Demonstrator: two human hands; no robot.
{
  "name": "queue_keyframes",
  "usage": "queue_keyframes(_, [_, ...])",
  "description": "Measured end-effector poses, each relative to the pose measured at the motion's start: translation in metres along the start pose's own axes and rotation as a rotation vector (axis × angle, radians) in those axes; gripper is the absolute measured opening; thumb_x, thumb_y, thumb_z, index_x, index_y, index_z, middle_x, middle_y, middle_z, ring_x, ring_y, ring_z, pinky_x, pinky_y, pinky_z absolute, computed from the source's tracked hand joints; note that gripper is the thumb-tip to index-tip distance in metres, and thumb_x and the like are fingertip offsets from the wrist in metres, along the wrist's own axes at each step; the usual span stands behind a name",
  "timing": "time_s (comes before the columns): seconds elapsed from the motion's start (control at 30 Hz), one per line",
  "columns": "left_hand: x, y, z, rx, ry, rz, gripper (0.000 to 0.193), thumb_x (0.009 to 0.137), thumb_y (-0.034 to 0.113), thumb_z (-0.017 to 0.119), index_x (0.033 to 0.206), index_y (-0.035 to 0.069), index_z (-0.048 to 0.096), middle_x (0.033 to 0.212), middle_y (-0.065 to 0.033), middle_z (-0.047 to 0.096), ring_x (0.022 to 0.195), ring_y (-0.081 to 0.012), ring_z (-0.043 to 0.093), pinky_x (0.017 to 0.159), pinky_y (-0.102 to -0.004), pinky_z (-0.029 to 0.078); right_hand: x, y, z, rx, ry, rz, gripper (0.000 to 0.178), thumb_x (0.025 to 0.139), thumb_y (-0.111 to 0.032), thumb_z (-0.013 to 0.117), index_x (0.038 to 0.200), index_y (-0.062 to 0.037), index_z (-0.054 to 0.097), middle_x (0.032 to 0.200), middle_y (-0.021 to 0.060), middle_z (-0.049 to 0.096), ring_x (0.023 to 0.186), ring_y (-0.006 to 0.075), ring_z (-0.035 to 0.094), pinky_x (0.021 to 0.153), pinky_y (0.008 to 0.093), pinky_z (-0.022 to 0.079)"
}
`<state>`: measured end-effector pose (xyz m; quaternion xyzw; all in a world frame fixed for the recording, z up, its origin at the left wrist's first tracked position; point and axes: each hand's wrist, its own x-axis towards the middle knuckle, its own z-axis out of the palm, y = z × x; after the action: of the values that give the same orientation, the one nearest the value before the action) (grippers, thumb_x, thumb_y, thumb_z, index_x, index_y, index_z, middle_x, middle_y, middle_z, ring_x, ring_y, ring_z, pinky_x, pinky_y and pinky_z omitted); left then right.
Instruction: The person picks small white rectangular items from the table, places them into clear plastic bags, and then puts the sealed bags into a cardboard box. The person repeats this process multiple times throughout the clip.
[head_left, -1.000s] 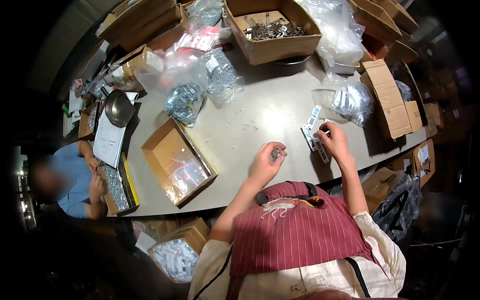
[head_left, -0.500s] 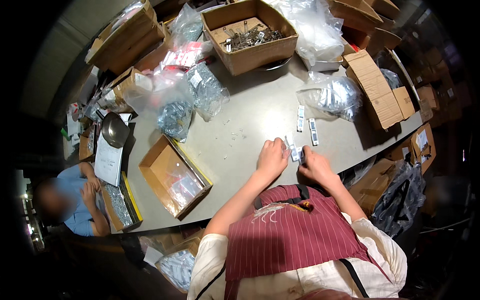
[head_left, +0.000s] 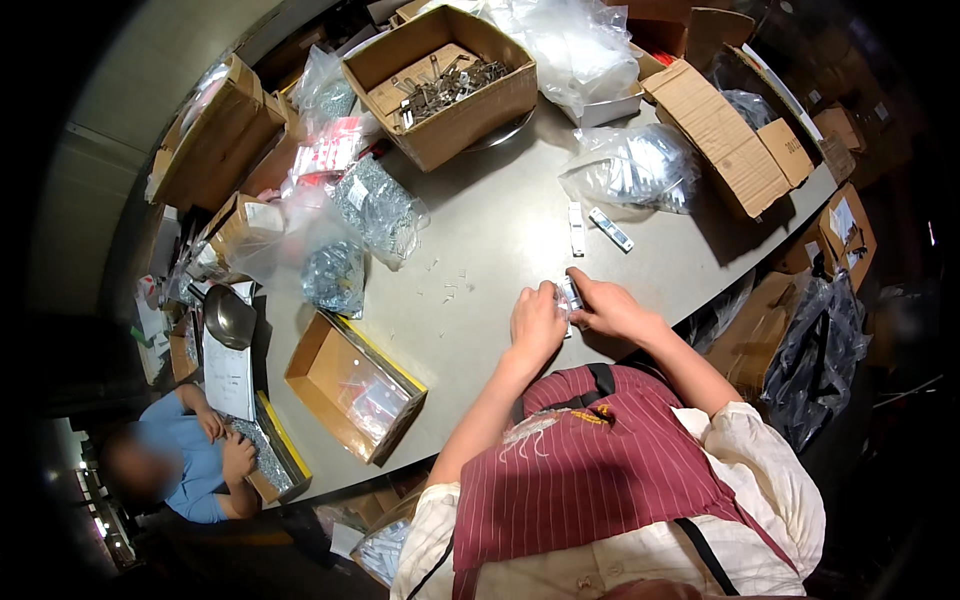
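Slim strip at the fingertips, near edge of a cluttered tabletop

Between both hands, just above the tabletop [head_left: 490, 235]: a narrow, straight-edged strip [head_left: 572, 292], white with darker bluish patches. Right hand [head_left: 612, 308] clamped on it, thumb and fingers pinched together. Left hand [head_left: 540, 320] with fingers bent and bunched against its other side (gripping or merely touching, impossible to say). Farther in, lying flat and near each other, two matching strips [head_left: 577, 230]. Beyond these, a crinkled clear bag [head_left: 640, 175] of pale, glossy oblong pieces.

To the left, a scatter of tiny pins [head_left: 448, 291], then a shallow tray [head_left: 322, 362] of brown card holding clear packets. Near the far edge, a deep carton [head_left: 480, 115] with a tangle of dull metal parts, and shiny see-through sacks [head_left: 380, 208] of grey hardware alongside.

Smooth grey surface, bright with glare; dark room around it. At the far left, a co-worker in blue sleeves [head_left: 195, 492], beside a round metal pan [head_left: 229, 317] on papers [head_left: 228, 380].
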<state>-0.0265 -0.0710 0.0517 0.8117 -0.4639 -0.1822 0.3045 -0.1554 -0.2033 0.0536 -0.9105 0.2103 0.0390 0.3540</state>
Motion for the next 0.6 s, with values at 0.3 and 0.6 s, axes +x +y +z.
queue_keyframes(0.3, [-0.003, -0.007, 0.003, -0.064, 0.003, -0.029, 0.021, 0.081, 0.003, 0.064, 0.101, -0.003, 0.066, 0.09, -0.0259, 0.067, 0.093, -0.0444, 0.063, 0.081, -0.0533, 0.052, 0.012, -0.015, -0.005, -0.219, -0.123, 0.021, 0.072, 0.087, -0.019, 0.073, 0.146, 0.0075, 0.04, 0.09, 0.025, 0.07, 0.087, 0.0457, 0.069, 0.076, 0.0507, 0.055])
queue_keyframes(0.6, [-0.008, -0.004, -0.002, -0.125, 0.035, -0.07, 0.022, 0.085, 0.013, 0.067, 0.103, 0.001, 0.072, 0.09, -0.0254, 0.07, 0.092, -0.0427, 0.067, 0.081, -0.0513, 0.054, 0.025, -0.003, -0.003, -0.184, 0.123, -0.005, 0.042, 0.085, -0.025, 0.075, 0.124, -0.0092, 0.069, 0.088, 0.0187, 0.074, 0.082, 0.0401, 0.071, 0.07, 0.0483, 0.055])
